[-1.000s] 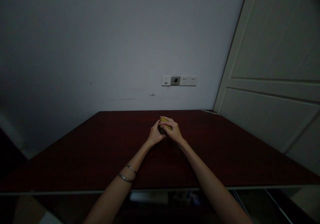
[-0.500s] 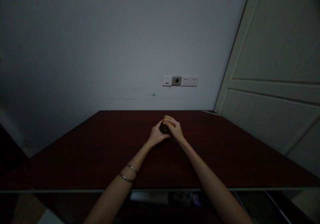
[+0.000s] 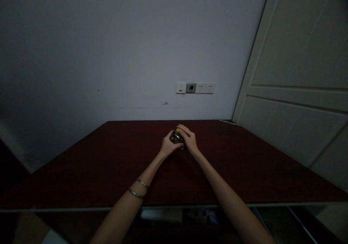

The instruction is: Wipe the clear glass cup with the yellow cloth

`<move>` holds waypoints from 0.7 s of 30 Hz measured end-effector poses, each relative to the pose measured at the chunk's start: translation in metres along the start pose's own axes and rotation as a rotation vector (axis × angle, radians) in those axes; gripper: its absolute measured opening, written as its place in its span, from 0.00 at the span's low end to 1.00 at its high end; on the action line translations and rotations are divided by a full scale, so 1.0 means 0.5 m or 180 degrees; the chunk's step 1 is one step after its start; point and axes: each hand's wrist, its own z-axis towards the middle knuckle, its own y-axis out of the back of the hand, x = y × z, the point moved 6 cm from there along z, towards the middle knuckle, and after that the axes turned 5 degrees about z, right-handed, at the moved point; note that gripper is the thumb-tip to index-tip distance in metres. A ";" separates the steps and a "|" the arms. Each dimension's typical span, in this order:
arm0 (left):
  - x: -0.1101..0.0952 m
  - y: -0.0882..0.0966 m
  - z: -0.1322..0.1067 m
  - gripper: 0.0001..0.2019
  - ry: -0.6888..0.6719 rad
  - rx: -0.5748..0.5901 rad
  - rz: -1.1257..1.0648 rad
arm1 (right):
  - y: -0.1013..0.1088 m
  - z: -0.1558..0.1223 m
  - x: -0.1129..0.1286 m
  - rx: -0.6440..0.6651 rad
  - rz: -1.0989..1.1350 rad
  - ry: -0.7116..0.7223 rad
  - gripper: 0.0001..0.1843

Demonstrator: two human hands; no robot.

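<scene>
Behind the table the pale wall (image 3: pixel 136 48) is too far to make trouble, so the danger, in my judgement, belongs to the table (image 3: pixel 81 171) itself: its dark red top looks smooth, and a round thing which escapes there could roll to the table's near edge and fall. The cause would be the hands. The left hand (image 3: pixel 168 145) is curved around the jar, with digits at its far and near sides; the right hand (image 3: pixel 189 139) has its fingers closed over the yellow piece. If the right pushes or twists harder than the left holds, the jar could turn inside the left palm — or tip out from it. The jar (image 3: pixel 177 138) is over the table's middle, somewhat toward its far edge; whether it rests on the top, I cannot tell. It looks dark, rounded and glossy, like glass, with bright reflections on the side we see. The yellow piece (image 3: pixel 179 128), the smallest thing, sits against its upper part — lid or cloth, I cannot tell, because the fingers cover most of it.
</scene>
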 end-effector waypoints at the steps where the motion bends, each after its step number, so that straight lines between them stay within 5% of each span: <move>1: 0.002 -0.001 0.000 0.41 0.0033 0.0018 -0.0018 | 0.004 0.002 -0.007 -0.0063 0.0055 -0.0084 0.14; 5: 0.001 -0.003 0.001 0.39 0.0153 0.0044 -0.0151 | 0.004 0.002 -0.008 0.0003 0.0081 -0.0107 0.14; 12: -0.021 0.004 0.001 0.27 0.0061 -0.0050 -0.0430 | -0.026 -0.014 0.050 0.0764 -0.0150 0.0392 0.09; 21: -0.020 0.005 -0.002 0.35 0.0255 -0.0119 -0.0166 | 0.007 0.005 -0.001 -0.0070 0.0089 -0.0164 0.14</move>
